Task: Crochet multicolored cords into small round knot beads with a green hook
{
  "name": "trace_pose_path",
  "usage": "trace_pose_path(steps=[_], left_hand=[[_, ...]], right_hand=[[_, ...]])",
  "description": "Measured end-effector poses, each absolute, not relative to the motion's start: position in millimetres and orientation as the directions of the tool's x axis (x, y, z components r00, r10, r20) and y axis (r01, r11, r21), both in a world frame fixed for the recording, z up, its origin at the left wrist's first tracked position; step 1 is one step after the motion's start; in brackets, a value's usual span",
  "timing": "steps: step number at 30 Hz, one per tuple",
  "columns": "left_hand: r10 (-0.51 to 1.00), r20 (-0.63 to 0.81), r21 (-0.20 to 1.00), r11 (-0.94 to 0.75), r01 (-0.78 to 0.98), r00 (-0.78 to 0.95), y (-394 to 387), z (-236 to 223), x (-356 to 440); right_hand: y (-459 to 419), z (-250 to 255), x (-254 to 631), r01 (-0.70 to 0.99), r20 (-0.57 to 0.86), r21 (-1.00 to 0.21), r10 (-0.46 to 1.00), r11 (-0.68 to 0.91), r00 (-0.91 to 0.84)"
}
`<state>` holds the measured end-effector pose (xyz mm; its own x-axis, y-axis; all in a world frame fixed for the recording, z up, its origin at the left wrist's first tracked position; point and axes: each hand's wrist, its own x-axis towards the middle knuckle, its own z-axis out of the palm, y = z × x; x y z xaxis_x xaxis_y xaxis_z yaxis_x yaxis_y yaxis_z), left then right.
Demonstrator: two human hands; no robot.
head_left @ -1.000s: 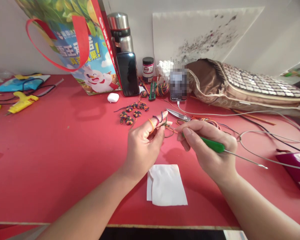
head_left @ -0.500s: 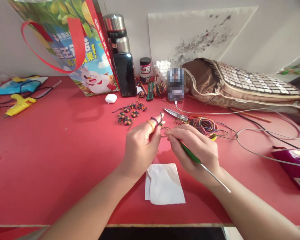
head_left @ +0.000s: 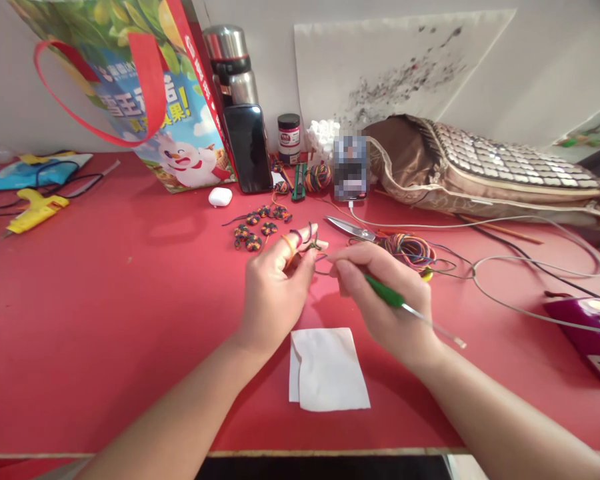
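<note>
Multicoloured yarn [head_left: 290,249] winds around the index finger of my left hand [head_left: 275,287]. A small dark stitched bit of that yarn is pinched between its thumb and fingers. My right hand [head_left: 387,293] grips a crochet hook [head_left: 384,291] by its green handle, like a pen. The hook's metal shaft sticks out behind the hand, while its front tip, close to the yarn, is too small to make out. Beyond the hands lie several crocheted motifs [head_left: 253,241] in dark and orange yarn. Scissors [head_left: 350,228] and a coil of yarn [head_left: 410,251] rest behind my right hand.
White folded paper [head_left: 333,370] lies before me on the red table [head_left: 130,333]. Along the back stand a gift bag [head_left: 190,153], a dark phone [head_left: 249,150], a jar [head_left: 289,139] and a sequined bag [head_left: 505,160]. A yellow glue gun [head_left: 35,210] is left; a purple power strip [head_left: 585,333], right.
My right hand, with the crochet hook, has moved left and the hook's rear end has swung. My left hand has shifted slightly left, still holding the yarn. The view has turned slightly.
</note>
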<state>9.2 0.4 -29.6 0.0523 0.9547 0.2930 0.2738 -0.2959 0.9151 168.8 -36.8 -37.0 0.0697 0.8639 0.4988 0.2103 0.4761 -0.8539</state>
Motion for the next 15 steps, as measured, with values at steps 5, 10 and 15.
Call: trace_pose_path(steps=[5,10,15], left_hand=[[0.998,-0.023,0.996,0.028,-0.088,0.057,-3.4,-18.8,17.2],[0.995,-0.079,0.987,0.086,-0.133,0.056,-6.3,-15.6,17.9],[0.987,-0.142,0.970,0.155,-0.190,0.078,-5.7,-13.6,16.1]], right_hand=[[-34.8,-41.4,170.7,0.386,0.685,-0.655,0.726,0.650,-0.059],[-35.4,-43.1,170.3,0.380,0.645,-0.703,0.764,0.601,-0.014],[-38.8,-40.9,168.8,0.234,0.517,-0.842,0.850,0.485,0.097]])
